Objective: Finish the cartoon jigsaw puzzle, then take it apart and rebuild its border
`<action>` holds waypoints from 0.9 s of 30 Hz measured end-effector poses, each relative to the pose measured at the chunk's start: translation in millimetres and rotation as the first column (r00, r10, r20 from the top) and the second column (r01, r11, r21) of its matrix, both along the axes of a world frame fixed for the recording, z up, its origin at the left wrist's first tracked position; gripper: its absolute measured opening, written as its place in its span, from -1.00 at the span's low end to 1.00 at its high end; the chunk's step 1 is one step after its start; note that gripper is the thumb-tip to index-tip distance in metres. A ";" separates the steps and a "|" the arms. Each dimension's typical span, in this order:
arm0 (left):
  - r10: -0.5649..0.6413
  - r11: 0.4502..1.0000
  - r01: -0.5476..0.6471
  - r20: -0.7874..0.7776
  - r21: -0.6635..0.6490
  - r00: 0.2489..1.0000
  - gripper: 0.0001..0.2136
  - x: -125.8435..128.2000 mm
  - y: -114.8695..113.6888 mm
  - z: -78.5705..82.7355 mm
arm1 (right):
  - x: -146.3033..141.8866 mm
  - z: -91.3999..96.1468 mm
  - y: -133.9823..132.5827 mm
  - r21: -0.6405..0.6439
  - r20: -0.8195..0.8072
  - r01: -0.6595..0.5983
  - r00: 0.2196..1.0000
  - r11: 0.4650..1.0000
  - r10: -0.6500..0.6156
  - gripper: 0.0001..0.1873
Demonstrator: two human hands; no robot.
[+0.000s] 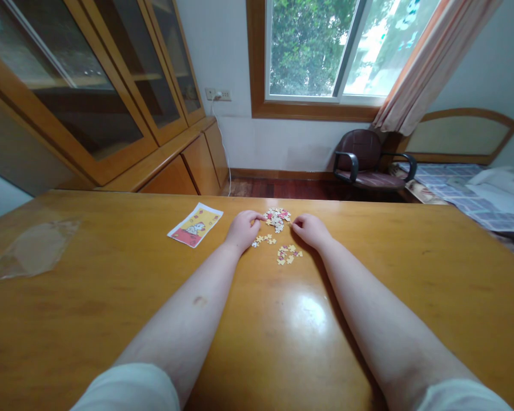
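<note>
A loose pile of jigsaw puzzle pieces, white, red and yellow, lies near the far edge of the table between my two hands. My left hand rests at the pile's left side, its index finger stretched to the nearest pieces and apart from the other fingers. On the right, my right hand has its fingers curled and pressed together beside the pile; whatever is between the tips is too small to make out. Closer to me sit a small group of yellow pieces and another yellow-and-pink group.
A printed picture card with a white animal on yellow and red lies left of my left hand. A clear plastic bag is at the table's left. Beyond the wooden table stand a glass-door cabinet and an armchair.
</note>
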State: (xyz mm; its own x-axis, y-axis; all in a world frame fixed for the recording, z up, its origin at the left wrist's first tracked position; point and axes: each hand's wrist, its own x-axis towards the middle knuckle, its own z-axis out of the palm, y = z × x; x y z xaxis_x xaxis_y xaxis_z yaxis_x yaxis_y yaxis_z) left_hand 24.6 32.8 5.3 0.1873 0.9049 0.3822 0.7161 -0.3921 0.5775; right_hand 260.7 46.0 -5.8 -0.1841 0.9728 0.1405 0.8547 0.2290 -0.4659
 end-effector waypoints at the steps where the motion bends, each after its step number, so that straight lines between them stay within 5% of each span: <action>1: 0.002 1.000 -0.002 0.003 0.000 1.000 -0.74 0.0 0.1 -0.1 | 0.0 0.9 -1.1 -0.009 -0.041 -0.041 0.998 0.999 0.040 -0.82; 7: -0.008 1.000 0.008 0.020 0.008 1.000 -0.74 -1.3 2.0 -1.5 | -16.5 3.2 -10.5 -0.095 -0.252 -0.370 0.907 0.924 0.337 -0.83; 11: -0.074 0.997 0.074 -0.001 0.018 0.997 -0.72 -1.6 3.3 -4.3 | -19.9 2.0 -11.7 -0.019 -0.168 -0.317 0.936 0.948 0.309 -0.85; 17: -0.399 0.915 0.402 -0.229 -0.035 0.888 -0.69 4.8 0.0 -6.5 | -9.2 -0.9 -6.3 0.051 -0.110 -0.268 0.956 0.962 0.272 -0.81; 27: -0.310 0.950 0.310 -0.247 -0.043 0.918 -0.75 3.9 1.0 -4.0 | -12.6 -4.9 -4.4 0.051 -0.076 -0.220 0.972 0.974 0.223 -0.90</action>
